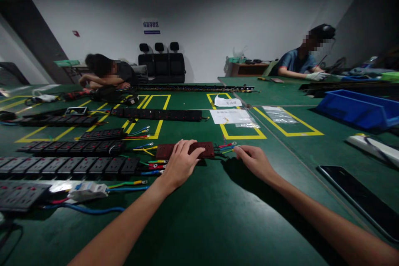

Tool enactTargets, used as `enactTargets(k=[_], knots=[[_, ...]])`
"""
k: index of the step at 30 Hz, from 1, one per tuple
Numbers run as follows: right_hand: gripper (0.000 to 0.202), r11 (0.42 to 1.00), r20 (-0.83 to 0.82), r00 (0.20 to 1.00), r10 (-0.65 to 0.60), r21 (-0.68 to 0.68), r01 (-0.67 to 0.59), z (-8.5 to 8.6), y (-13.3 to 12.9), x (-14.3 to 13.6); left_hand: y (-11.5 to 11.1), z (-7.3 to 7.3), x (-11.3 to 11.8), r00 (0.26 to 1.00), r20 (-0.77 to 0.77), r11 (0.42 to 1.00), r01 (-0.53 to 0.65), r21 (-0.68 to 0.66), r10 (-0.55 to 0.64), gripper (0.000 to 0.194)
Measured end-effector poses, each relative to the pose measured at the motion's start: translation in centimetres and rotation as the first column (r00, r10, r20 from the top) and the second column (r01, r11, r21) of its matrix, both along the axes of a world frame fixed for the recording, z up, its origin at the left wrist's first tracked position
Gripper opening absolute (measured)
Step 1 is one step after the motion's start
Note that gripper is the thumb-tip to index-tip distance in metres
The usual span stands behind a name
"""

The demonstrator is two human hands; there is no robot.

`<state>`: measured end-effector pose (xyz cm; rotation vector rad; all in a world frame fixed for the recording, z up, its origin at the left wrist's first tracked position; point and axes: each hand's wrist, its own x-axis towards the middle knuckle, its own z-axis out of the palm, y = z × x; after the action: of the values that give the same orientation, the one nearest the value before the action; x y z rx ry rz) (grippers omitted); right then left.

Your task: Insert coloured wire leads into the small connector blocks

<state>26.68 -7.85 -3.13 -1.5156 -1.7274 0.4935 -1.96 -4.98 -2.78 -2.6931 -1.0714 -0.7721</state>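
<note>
The left hand (182,162) lies flat, fingers spread, on a dark red socket strip (205,149) that rests on the green table (218,216) straight ahead. It presses rather than grips; nothing is closed in it. The right hand (254,160) sits just beside the strip's right end, its fingertips pinched on the coloured wires (227,146) that fan out there, each ending in a ring lug.

To the left, rows of black strips (71,165) lie side by side, with more wires (149,166) of red, blue, yellow and green trailing from their ends. A white part (87,191) with a blue cable lies nearer.

The blue bin (358,110) stands well to the right; its inside is hidden from this angle, so I cannot tell what it holds. Clear bags (279,114) and a paper sheet (230,115) lie inside yellow taped boxes. A dark flat panel (358,199) lies at the right edge.

Two other people sit at the far benches, one bent low (106,72), one at the right (299,62).
</note>
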Motion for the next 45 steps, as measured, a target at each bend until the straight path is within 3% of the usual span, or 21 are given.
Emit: enactTargets(k=[5, 17, 30, 41, 45], knots=[[0.053, 1.000, 0.000, 1.000, 0.001, -0.003, -0.001, 0.01, -0.05, 0.04, 0.00, -0.08, 0.06, 1.000, 0.020, 1.000, -0.011, -0.016, 0.011, 0.052], [0.053, 1.000, 0.010, 1.000, -0.006, 0.009, 0.006, 0.24, -0.09, -0.09, 0.04, -0.20, 0.07, 1.000, 0.015, 1.000, 0.000, -0.004, 0.000, 0.028], [0.054, 1.000, -0.001, 1.000, -0.006, 0.005, 0.006, 0.28, -0.14, -0.13, -0.03, -0.09, 0.20, 1.000, 0.000, 1.000, -0.013, -0.006, 0.013, 0.024], [0.055, 1.000, 0.057, 0.998, -0.002, -0.019, 0.004, -0.55, 0.20, 0.12, -0.08, -0.15, 0.34, 0.997, 0.078, 0.997, 0.014, -0.074, -0.008, 0.031], [0.055, 0.999, 0.086, 0.996, -0.013, -0.034, 0.016, -0.59, 0.24, 0.04, 0.09, -0.21, 0.33, 0.996, 0.087, 0.998, 0.036, -0.043, -0.032, 0.024]])
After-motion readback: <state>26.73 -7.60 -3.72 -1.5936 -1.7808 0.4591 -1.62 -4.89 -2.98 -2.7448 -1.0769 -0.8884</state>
